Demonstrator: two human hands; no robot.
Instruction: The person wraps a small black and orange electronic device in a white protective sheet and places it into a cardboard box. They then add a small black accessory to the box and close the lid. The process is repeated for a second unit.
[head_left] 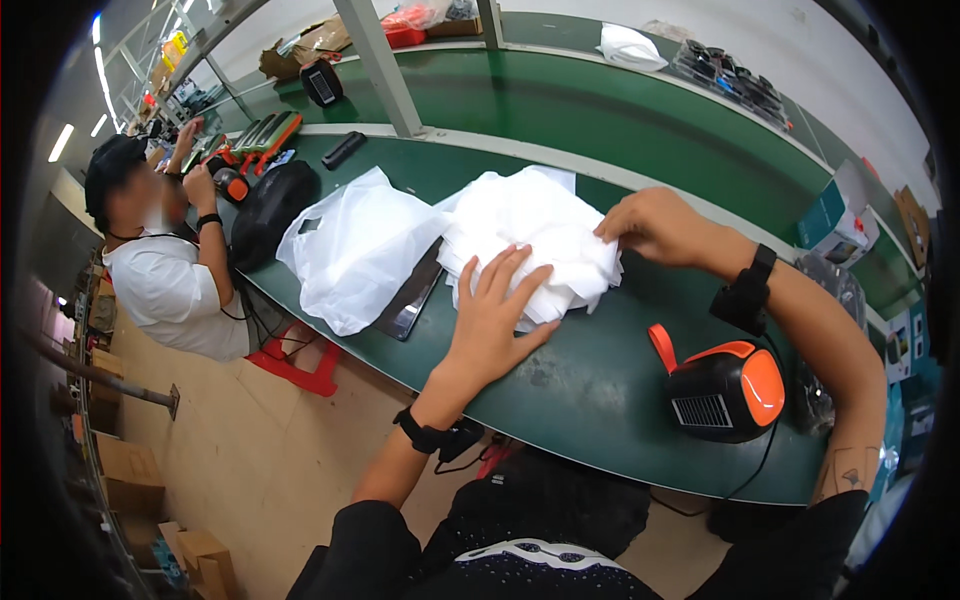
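A loose pile of thin white sheets or bags (530,210) lies on the green workbench in front of me. My left hand (490,320) rests on its near side with fingers spread. At the pile's right edge, my right hand (655,228) has its fingers bent and pinches the rim of a white sheet. A translucent white plastic bag (355,250) lies flat to the left, partly covering a dark phone-like slab (408,308). To the right stands a black and orange device (722,392) with a slatted panel and an orange strap, apart from both hands.
A co-worker (170,260) sits at the left beside a black bag (275,215) and several orange-trimmed devices. Behind the bench (590,400) run a metal post (380,70) and a green ledge. Boxes (840,220) and clear plastic wrapping (835,290) crowd the right end.
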